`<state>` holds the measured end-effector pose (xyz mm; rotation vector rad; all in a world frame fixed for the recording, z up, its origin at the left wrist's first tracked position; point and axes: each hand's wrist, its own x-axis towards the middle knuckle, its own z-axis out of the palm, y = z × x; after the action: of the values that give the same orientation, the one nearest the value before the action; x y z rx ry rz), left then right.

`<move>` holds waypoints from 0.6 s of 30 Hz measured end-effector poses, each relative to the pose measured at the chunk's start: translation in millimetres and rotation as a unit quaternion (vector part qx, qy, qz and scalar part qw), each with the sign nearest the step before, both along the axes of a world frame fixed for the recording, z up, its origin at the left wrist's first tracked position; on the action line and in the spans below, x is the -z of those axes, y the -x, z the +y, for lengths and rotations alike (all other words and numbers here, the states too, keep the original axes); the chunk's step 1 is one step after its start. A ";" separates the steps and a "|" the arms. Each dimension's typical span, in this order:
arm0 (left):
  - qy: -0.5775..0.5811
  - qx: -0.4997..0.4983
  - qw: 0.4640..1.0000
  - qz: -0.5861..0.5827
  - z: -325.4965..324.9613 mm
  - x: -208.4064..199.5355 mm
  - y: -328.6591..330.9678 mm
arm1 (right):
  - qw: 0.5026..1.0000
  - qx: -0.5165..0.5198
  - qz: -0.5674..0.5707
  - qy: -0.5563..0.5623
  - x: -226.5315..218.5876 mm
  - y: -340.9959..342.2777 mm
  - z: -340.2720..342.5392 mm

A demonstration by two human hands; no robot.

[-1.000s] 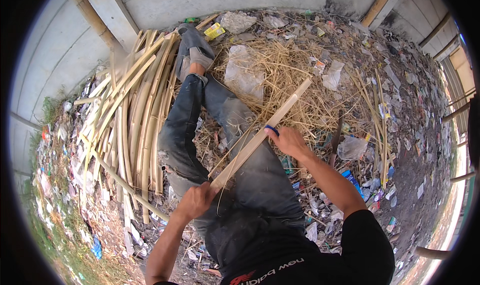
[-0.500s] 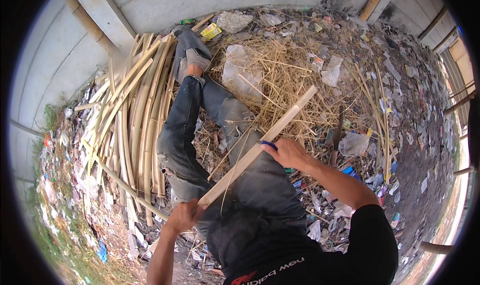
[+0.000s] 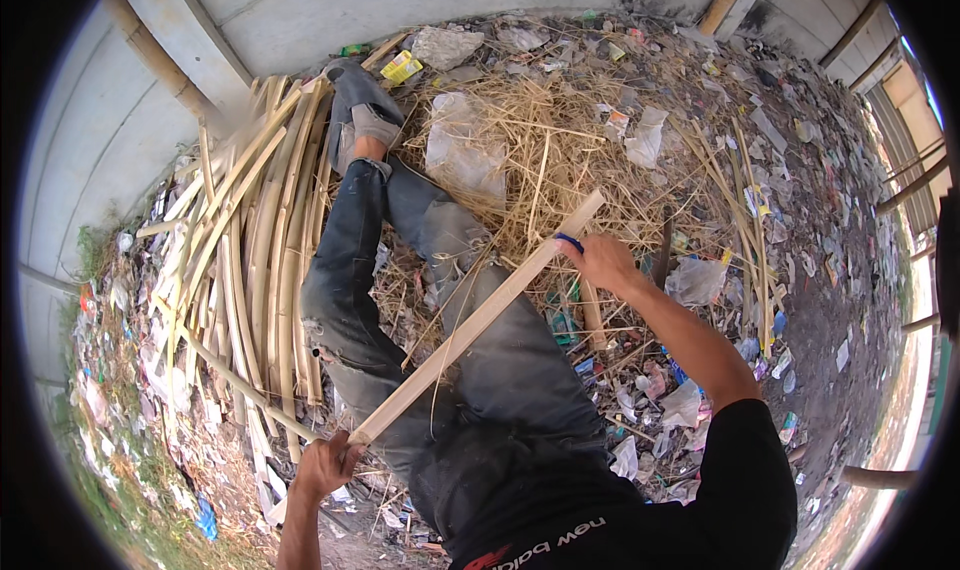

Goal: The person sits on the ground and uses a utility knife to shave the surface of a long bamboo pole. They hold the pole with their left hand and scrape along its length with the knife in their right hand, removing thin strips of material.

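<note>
A long, pale bamboo strip [image 3: 470, 330] slants across my right thigh, its far end up and to the right. My left hand [image 3: 328, 465] is closed around the near end, beside my left hip. Close to the far end, my right hand [image 3: 603, 263] grips the strip from the right side. A small blue object [image 3: 568, 241] lies between the right thumb and the strip; its kind is unclear. Just below the right hand shows a brown wooden piece [image 3: 593, 318], partly covered. Thin slivers [image 3: 440, 365] hang over my trousers by the strip.
Many split bamboo lengths [image 3: 270, 260] are heaped left of my legs. Straw-like shavings [image 3: 540, 150] and a plastic sheet [image 3: 465, 150] lie ahead. More thin strips [image 3: 750, 220] rest at the right on litter-strewn ground. A pale wall [image 3: 400, 5] stands at the back.
Both hands have moved apart along the strip, the left toward the lower left, the right slightly up and right. The strip's near part shows more, and the brown wooden piece has come into sight.
</note>
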<state>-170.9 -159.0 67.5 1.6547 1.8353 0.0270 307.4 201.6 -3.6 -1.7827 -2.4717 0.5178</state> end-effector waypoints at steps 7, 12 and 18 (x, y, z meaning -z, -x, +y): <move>-0.074 0.002 0.997 0.007 -20.5 12.5 18.1 | 1.000 0.013 -0.015 0.014 -1.8 7.8 1.5; -0.068 -0.002 0.997 0.045 -47.3 17.5 29.8 | 0.997 0.015 -0.072 -0.016 -8.0 -25.0 37.5; -0.088 -0.011 0.994 0.066 -65.7 22.1 51.5 | 0.987 0.146 -0.049 -0.035 -10.6 -80.0 67.7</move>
<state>-222.4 -224.7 45.4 1.7934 2.0001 0.0920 387.4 269.4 7.0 -2.1375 -2.1943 0.3245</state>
